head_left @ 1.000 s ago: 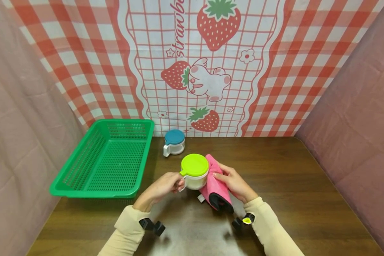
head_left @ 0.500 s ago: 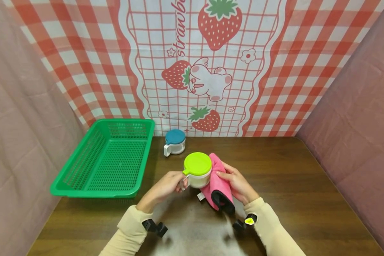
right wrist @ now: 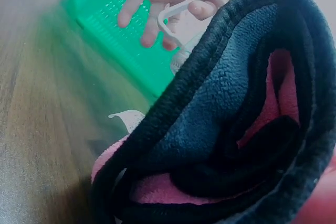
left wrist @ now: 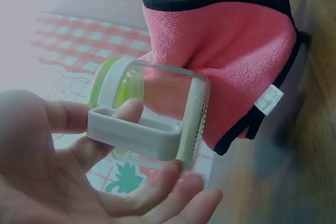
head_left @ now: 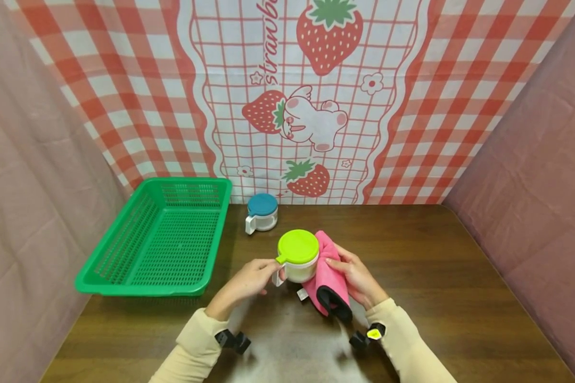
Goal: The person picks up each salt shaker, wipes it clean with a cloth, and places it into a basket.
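Observation:
A clear seasoning jar [head_left: 301,271] with a lime-green lid and a white handle stands upright at the middle of the table in the head view; I cannot tell whether its base touches the wood. My left hand [head_left: 249,279] holds it by the handle [left wrist: 134,135], one fingertip through the loop, while the other fingers spread loosely below. Against the jar's right side lies a folded pink cloth [head_left: 328,276] with black edging and a white tag. My right hand [head_left: 356,276] grips that cloth from the right, thumb on top; its remaining fingers are mostly hidden behind the folds.
A second jar [head_left: 262,215] with a blue lid and white handle stands at the back, near the strawberry-print backdrop [head_left: 316,122]. On the left is a green plastic basket [head_left: 215,239] with slotted walls. Brown wooden table [head_left: 436,276] extends to the right, bounded by pink curtains.
The green-lidded jar, the cloth and both hands have shifted slightly to the right. My left hand's lower fingers have loosened away from the handle. The blue-lidded jar and basket stay put.

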`<state>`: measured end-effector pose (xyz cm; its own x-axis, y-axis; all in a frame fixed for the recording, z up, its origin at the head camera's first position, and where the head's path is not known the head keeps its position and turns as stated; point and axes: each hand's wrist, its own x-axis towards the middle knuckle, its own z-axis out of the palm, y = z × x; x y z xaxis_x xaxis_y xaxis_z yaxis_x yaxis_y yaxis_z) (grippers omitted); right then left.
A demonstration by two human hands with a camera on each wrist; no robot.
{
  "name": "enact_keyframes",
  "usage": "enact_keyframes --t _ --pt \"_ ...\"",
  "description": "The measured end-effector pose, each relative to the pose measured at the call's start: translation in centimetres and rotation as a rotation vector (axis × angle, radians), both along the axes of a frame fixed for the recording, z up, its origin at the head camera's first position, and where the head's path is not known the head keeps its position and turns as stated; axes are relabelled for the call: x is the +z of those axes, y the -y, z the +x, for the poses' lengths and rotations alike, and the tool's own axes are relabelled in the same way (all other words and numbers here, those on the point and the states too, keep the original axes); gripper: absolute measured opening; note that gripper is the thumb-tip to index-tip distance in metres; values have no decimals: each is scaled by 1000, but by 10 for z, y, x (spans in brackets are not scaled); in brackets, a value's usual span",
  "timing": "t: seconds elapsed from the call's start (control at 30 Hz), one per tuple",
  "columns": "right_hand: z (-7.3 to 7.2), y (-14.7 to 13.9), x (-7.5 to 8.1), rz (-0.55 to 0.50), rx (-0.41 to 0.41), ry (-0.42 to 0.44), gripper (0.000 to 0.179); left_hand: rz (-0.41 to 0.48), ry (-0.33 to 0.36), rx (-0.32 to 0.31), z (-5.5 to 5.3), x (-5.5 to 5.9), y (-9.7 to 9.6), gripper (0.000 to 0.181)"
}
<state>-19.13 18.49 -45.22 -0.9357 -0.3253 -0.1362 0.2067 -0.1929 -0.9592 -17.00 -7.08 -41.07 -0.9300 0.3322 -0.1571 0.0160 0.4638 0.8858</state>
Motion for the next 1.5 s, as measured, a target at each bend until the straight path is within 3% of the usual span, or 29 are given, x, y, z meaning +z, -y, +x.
enact_keyframes --t 0.13,0.27,0.37,0.5,0.67,0.9,1.3,1.5 --pt "2 0 -1 -20 -11 -9 63 54 61 -13 0 -3 -1 35" --pt "3 3 -1 -39 -13 -13 63 238 145 -18 -1 -10 -2 36" --pt "4 6 -2 -55 -16 -8 62 369 159 -5 -3 -16 -3 34" --pt "4 10 -2 -28 -59 -8 61 444 155 11 -6 -22 -4 34" --pt "5 16 -1 138 -149 -94 58 461 174 36 -7 -25 -2 34" --pt "9 23 3 357 -232 -260 54 452 138 70 -9 -26 0 34" --pt "20 29 8 511 -329 -472 48 444 130 109 -10 -23 -2 36" --pt "21 31 5 581 -406 -632 45 449 147 126 -9 -23 -6 36"
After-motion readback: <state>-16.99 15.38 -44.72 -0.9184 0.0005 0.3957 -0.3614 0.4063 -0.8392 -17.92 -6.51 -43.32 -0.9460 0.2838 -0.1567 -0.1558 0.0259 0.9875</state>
